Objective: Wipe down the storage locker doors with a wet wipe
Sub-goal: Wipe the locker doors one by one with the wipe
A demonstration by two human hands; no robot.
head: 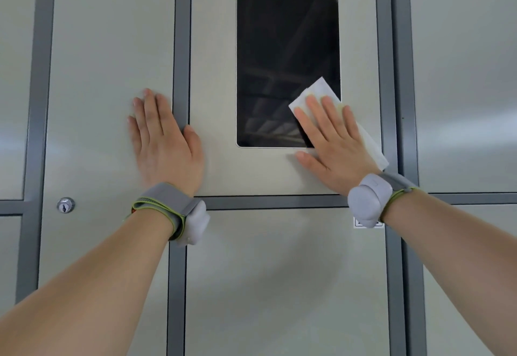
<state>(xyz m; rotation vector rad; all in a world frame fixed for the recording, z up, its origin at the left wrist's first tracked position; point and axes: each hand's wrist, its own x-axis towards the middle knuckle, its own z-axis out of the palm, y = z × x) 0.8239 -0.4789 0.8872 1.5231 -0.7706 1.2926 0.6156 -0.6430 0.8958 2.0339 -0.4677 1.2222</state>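
Pale grey locker doors with darker grey frames fill the head view. The middle panel [215, 81] carries a black screen [282, 47]. My right hand [333, 143] lies flat with straight fingers and presses a white wet wipe [319, 89] against the screen's lower right corner; the wipe also sticks out below the hand at the right. My left hand [165, 143] rests flat with straight fingers on the left door [112, 47], its thumb across the frame strip [181, 47].
A round keyhole lock [65, 205] sits low on the left door. Another door [279, 285] lies below the screen panel, with a small label partly hidden by my right wristband. More doors stand at the right [464, 75] and far left.
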